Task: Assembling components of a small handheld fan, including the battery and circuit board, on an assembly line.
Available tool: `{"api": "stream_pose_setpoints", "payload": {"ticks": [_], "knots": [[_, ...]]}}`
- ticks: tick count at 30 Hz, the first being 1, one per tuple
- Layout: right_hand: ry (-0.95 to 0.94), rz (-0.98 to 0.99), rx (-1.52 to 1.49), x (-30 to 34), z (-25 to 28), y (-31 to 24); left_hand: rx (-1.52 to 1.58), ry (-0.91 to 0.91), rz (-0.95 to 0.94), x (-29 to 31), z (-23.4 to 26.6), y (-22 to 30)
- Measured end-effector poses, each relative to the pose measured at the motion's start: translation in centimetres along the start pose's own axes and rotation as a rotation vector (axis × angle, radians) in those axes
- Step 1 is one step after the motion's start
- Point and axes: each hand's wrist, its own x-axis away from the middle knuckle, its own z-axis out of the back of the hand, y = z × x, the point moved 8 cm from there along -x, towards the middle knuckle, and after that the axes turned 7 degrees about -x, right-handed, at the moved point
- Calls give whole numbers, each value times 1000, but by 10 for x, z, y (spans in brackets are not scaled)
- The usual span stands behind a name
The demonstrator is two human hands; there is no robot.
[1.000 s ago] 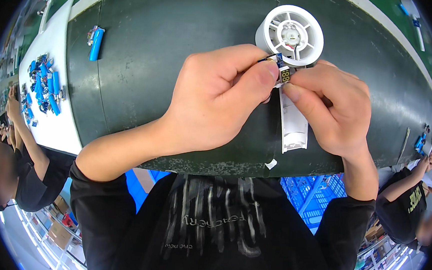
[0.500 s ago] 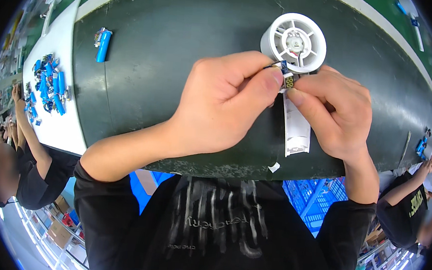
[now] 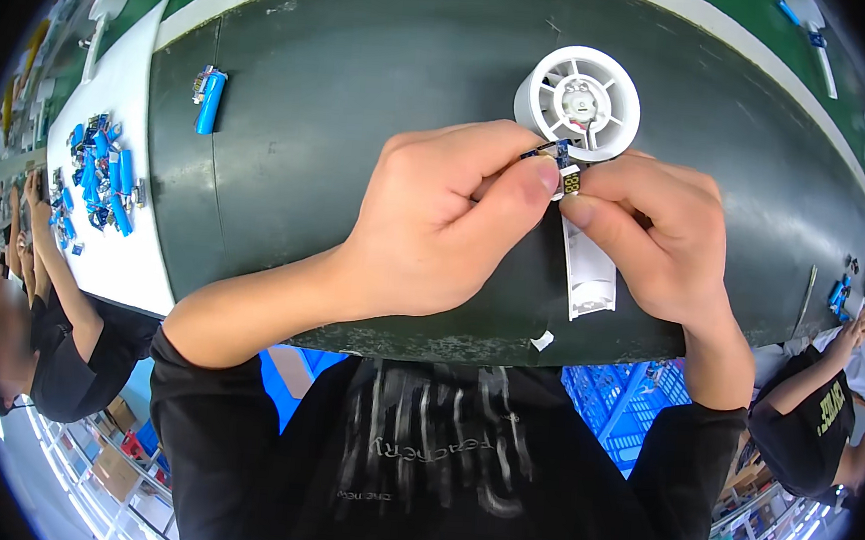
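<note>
Both hands meet over the white fan body, pinching one small part between them. My left hand (image 3: 445, 231) is closed, thumb and forefinger on a small blue circuit board (image 3: 563, 151). My right hand (image 3: 661, 231) pinches the board's lower end, beside a little display module (image 3: 572, 182) with yellowish digits. Just beyond the fingertips lies the round white fan housing (image 3: 628, 98), with spokes around a central motor and a bit of red wire inside. Its open white handle shell (image 3: 591, 273) extends toward me under the right hand. The fingers partly cover the board.
On the left, a white board (image 3: 142, 260) carries a pile of blue cells with circuit boards (image 3: 98, 171). One more blue cell with a board (image 3: 208, 101) lies on the dark green table (image 3: 305, 91). A white scrap (image 3: 543, 341) sits near the front edge. Co-workers are at both sides.
The board and display have tilted slightly between my fingers. Both hands and the fan housing appear a little lower and further left in the picture. Both pinches hold.
</note>
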Motion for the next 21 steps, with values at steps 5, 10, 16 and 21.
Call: {"api": "stream_pose_setpoints", "payload": {"ticks": [5,10,16,21], "knots": [[-34,-36,-61,1,0,2,-27,9,-58,1,0,4],[-91,-25,-46,-1,0,2,-41,17,-70,0,-1,4],[-101,29,-57,0,2,3,29,-15,53,0,-4,-2],[-110,-22,-9,-1,-1,2,44,-2,81,1,-4,-6]]}}
